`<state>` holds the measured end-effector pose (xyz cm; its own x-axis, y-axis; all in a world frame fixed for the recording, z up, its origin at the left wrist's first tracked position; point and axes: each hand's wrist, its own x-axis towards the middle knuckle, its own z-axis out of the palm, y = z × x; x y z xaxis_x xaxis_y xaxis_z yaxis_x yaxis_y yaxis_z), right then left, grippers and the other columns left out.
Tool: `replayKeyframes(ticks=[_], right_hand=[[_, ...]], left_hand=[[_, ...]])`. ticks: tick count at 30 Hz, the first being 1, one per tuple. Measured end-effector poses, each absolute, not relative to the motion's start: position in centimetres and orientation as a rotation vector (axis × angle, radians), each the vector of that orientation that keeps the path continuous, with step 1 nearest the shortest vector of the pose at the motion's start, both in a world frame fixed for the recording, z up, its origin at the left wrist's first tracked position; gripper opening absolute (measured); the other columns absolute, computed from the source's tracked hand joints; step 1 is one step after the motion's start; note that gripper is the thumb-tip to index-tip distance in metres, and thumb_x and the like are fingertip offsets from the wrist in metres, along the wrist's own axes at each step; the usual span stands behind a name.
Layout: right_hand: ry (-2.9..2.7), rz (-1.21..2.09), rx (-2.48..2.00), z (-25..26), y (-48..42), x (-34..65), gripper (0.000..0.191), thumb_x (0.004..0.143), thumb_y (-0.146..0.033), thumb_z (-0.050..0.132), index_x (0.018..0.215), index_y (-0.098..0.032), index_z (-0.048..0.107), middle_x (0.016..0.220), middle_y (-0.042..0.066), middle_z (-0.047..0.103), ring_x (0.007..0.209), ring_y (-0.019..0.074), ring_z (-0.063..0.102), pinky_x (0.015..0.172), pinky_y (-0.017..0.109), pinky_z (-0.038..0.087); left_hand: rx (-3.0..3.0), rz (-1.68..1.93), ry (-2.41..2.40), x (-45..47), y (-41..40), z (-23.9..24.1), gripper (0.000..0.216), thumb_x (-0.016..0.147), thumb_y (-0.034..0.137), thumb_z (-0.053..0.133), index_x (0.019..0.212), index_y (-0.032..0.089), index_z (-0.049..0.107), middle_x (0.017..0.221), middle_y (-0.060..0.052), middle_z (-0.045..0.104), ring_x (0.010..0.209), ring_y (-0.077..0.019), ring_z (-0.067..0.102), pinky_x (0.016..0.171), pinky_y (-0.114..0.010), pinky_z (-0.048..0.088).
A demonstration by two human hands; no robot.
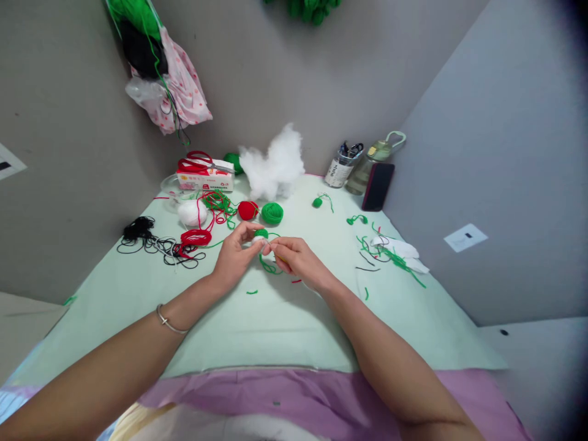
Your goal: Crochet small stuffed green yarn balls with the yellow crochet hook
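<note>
My left hand pinches a small green and white crocheted piece above the middle of the table. Close against it on the right, my right hand is closed around a thin tool with a bit of yellow handle showing, which looks like a crochet hook. Its tip meets the white part of the piece; the exact stitch is too small to make out. Loose green yarn hangs below my fingers. Just beyond my hands lie a red yarn ball and a green yarn ball.
At left lie black yarn, a red yarn bundle and a white yarn ball. Red scissors rest on a box. White stuffing, a pen cup, a bottle and a phone stand behind; yarn scraps lie right.
</note>
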<state>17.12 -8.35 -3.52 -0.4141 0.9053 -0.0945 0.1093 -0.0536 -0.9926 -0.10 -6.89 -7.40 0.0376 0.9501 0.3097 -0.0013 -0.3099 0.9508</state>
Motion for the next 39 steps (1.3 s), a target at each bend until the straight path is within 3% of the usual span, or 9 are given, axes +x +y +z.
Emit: replayKeyframes(ticks=[6,16,21,26,28,31,33,36,39], right_hand=[[-1.521,1.568,-1.099,-3.8,-7.9,16.9,0.028,0.088,-0.041,0.049,0.085,-0.018,0.064,0.045,-0.010,0.031,0.041,0.0093,0.022,0.045,0.025,0.022],[-1.776,1.048,-1.239,-3.8,-10.2,15.7,0.015,0.091,-0.023,0.055,0.076,-0.022,0.056,0.057,-0.005,0.042,0.054,0.0125,0.031,0.061,0.029,0.022],[-1.558,1.648,-0.953,-3.1,-8.9,16.8,0.024,0.095,-0.034,0.048,0.087,-0.017,0.064,0.048,-0.010,0.034,0.046,0.0095,0.024,0.049,0.025,0.020],[-1.789,2.209,-0.550,-1.8,-10.2,17.0,0.036,0.097,-0.042,0.052,0.107,-0.012,0.070,0.050,-0.011,0.033,0.044,0.0076,0.024,0.047,0.024,0.022],[-1.961,1.995,-0.686,-1.5,-10.4,17.2,0.039,0.101,-0.044,0.047,0.116,-0.015,0.068,0.054,-0.009,0.039,0.046,0.0082,0.030,0.048,0.023,0.025],[-2.101,1.054,-1.270,-1.8,-9.1,18.6,0.034,0.103,-0.033,0.040,0.107,-0.018,0.070,0.061,-0.003,0.049,0.055,0.0122,0.046,0.057,0.025,0.037],[-2.067,0.546,-1.565,-2.5,-7.9,19.8,0.029,0.101,-0.023,0.042,0.103,-0.016,0.070,0.079,0.007,0.063,0.077,0.0205,0.059,0.073,0.032,0.044],[-2.016,0.369,-1.619,-3.5,-7.0,20.3,0.028,0.096,-0.015,0.046,0.115,-0.013,0.066,0.116,0.020,0.065,0.112,0.0304,0.057,0.091,0.041,0.045],[-2.011,0.638,-1.373,-4.4,-7.3,18.7,0.029,0.095,-0.026,0.055,0.123,-0.018,0.061,0.122,0.013,0.066,0.108,0.0234,0.061,0.088,0.035,0.049]], left_hand=[[1.467,1.378,1.001,0.2,-7.0,-7.4,0.017,0.082,0.032,0.071,0.095,0.022,0.067,0.084,-0.001,0.070,0.085,-0.0193,0.063,0.084,-0.032,0.048],[1.458,1.352,0.935,0.0,-6.7,-7.1,0.013,0.078,0.028,0.069,0.089,0.021,0.071,0.085,-0.002,0.069,0.080,-0.0195,0.062,0.076,-0.030,0.049],[1.436,1.401,0.921,-0.3,-5.8,-7.5,0.016,0.080,0.031,0.072,0.094,0.022,0.071,0.092,-0.003,0.070,0.090,-0.0205,0.063,0.084,-0.031,0.047],[1.354,1.478,0.986,-1.1,-4.6,-8.3,0.021,0.083,0.032,0.070,0.100,0.021,0.066,0.086,-0.001,0.068,0.081,-0.0183,0.061,0.077,-0.029,0.045],[1.347,1.459,0.970,-1.4,-4.6,-8.2,0.027,0.079,0.034,0.075,0.101,0.020,0.067,0.088,-0.003,0.069,0.085,-0.0192,0.062,0.078,-0.029,0.045],[1.319,1.400,0.926,-1.4,-5.0,-7.8,0.031,0.079,0.037,0.076,0.103,0.019,0.068,0.089,-0.004,0.072,0.086,-0.0209,0.065,0.078,-0.030,0.046],[1.268,1.385,0.915,-1.2,-5.3,-7.5,0.029,0.084,0.038,0.072,0.105,0.020,0.066,0.087,-0.003,0.073,0.084,-0.0205,0.066,0.077,-0.030,0.047],[1.194,1.355,0.905,-0.7,-5.9,-7.2,0.023,0.088,0.037,0.067,0.105,0.022,0.064,0.085,-0.001,0.074,0.080,-0.0188,0.066,0.074,-0.028,0.046],[1.154,1.309,0.879,0.0,-6.6,-6.8,0.023,0.088,0.035,0.066,0.107,0.023,0.064,0.090,-0.001,0.075,0.079,-0.0174,0.066,0.072,-0.027,0.047]])
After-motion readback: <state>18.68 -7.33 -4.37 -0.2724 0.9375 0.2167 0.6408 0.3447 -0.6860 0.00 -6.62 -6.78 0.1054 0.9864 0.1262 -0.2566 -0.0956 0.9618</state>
